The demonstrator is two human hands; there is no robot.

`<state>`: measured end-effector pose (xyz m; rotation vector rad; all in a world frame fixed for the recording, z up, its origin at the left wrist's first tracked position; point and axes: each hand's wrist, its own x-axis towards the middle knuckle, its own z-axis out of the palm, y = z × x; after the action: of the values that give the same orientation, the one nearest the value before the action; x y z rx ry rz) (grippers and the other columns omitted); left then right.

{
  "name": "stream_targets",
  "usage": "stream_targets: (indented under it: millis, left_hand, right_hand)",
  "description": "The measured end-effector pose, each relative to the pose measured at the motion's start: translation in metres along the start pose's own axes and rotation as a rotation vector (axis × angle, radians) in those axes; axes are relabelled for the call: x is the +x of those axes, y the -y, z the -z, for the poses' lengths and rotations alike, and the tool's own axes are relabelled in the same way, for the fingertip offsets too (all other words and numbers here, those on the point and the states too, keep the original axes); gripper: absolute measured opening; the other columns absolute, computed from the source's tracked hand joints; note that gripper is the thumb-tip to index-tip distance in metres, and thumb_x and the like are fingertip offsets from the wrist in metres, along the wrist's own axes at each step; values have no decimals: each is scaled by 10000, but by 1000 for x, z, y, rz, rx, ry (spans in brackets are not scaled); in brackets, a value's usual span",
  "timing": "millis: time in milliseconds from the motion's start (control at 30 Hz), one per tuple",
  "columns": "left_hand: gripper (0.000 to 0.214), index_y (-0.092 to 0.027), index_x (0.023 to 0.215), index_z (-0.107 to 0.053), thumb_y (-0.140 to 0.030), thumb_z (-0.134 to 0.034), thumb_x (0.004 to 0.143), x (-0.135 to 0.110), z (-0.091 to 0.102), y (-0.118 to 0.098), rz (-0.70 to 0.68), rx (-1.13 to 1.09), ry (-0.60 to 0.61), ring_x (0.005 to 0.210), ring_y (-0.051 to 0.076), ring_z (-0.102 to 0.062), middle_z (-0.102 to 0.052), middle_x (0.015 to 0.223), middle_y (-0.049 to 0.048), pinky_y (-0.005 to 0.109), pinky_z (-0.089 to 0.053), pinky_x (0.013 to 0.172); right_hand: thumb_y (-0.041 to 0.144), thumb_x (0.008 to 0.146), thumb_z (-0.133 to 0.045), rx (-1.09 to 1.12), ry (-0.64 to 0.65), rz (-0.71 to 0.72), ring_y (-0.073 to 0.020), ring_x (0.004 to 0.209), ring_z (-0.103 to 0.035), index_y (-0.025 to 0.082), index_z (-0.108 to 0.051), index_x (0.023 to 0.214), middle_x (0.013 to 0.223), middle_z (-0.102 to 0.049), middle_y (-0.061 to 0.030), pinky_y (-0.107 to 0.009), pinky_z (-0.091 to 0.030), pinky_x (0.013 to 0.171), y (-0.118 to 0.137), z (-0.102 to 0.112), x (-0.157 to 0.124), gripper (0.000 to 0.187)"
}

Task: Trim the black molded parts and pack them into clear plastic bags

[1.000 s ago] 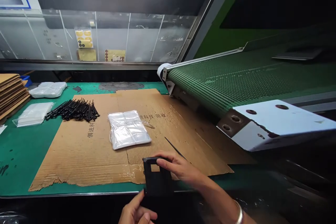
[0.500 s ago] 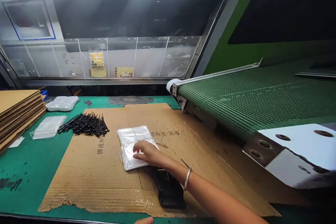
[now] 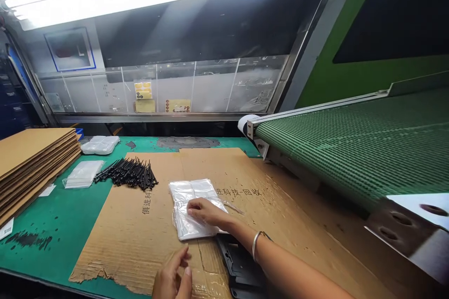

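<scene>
My right hand [image 3: 204, 210] reaches forward and rests its fingers, slightly curled, on top of a stack of clear plastic bags [image 3: 189, 190] lying on a flattened cardboard sheet [image 3: 140, 233]. A bracelet sits on that wrist. Under my right forearm a flat black plastic part [image 3: 241, 268] lies on the cardboard near the front edge. My left hand [image 3: 173, 278] hovers low at the front over the cardboard, fingers loosely extended, with nothing in it.
A pile of thin black sticks [image 3: 130, 175] lies at the cardboard's far left corner. More clear bag packs [image 3: 83, 174] [image 3: 100, 145] and stacked cardboard sheets [image 3: 31, 154] are on the left of the green table. A green conveyor belt [image 3: 351, 140] slopes in from the right.
The black part went from both hands down onto the cardboard. My right hand moved onto the bag stack and stays there. My left hand has risen back into view at the front.
</scene>
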<state>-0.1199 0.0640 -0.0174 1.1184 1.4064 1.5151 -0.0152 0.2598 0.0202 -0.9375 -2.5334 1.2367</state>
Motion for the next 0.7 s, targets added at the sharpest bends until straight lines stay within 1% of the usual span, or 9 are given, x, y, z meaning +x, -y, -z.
stream_targets:
  millis: [33,100,133,200,267,400,567,633,700]
  left_hand:
    - [373,-173,1130,-629,-296,-560,784,10,0,-7,-116,125,-22,1010,277,-566,-649,1115,143,357,-423,881]
    - [457,-153,1259,-511,-213,-476,807,29,-3,-18,-235,377,22,1219,288,-412,-508,1317,125,397,-269,1036]
    - [500,-135,1312,-437,-187,-433,815,38,-5,-22,-250,508,59,1276,282,-340,-427,1385,116,408,-220,1062]
    - [558,-98,1366,-321,-151,-378,813,52,-10,-24,-236,722,142,1313,275,-280,-324,1442,120,427,-212,1066]
    - [553,-87,1355,-343,-152,-369,806,60,-15,-21,-225,828,201,1301,302,-301,-336,1431,140,479,-238,1045]
    - [455,-132,1249,-508,-201,-371,821,64,-20,-11,-254,879,226,1249,345,-366,-449,1365,138,552,-287,986]
    - [396,-150,1163,-575,-204,-385,820,63,-18,-10,-292,863,158,1192,301,-436,-538,1288,122,475,-326,988]
    - [433,-83,1218,-504,-251,-336,857,59,-14,-13,-295,832,40,1191,283,-435,-524,1279,177,445,-314,1006]
    - [595,-22,1336,-300,-398,-318,875,51,-9,-21,-366,700,-135,1265,292,-340,-401,1361,234,454,-263,1039]
  right_hand:
    - [330,878,-534,44,1,-3,-95,545,-487,137,-537,697,620,-494,52,-244,-421,550,-1,0,-1,265]
    - [330,873,-542,128,1,-11,-89,529,-477,137,-532,684,610,-488,56,-236,-415,536,-2,1,-2,271]
    - [329,871,-546,167,-2,-16,-87,524,-475,137,-530,676,606,-488,57,-234,-415,532,-3,2,-3,274]
    - [326,873,-546,248,-21,-29,-84,521,-476,137,-528,673,609,-495,55,-232,-419,530,-4,3,-5,276]
    - [327,883,-533,336,-51,-42,-82,521,-483,136,-531,686,620,-510,51,-232,-427,529,-4,5,-7,275]
    - [343,898,-509,541,-134,-33,-74,493,-472,135,-533,706,615,-510,52,-222,-426,505,3,15,-7,284]
    - [427,871,-514,803,-222,32,-62,453,-421,162,-460,678,559,-426,79,-200,-385,464,37,28,-12,333]
    - [510,788,-585,859,-196,46,-47,399,-360,181,-417,672,512,-398,99,-173,-326,407,54,25,-24,387]
    - [571,691,-648,888,-131,42,-35,351,-304,192,-405,686,469,-402,111,-159,-259,352,71,15,-41,450]
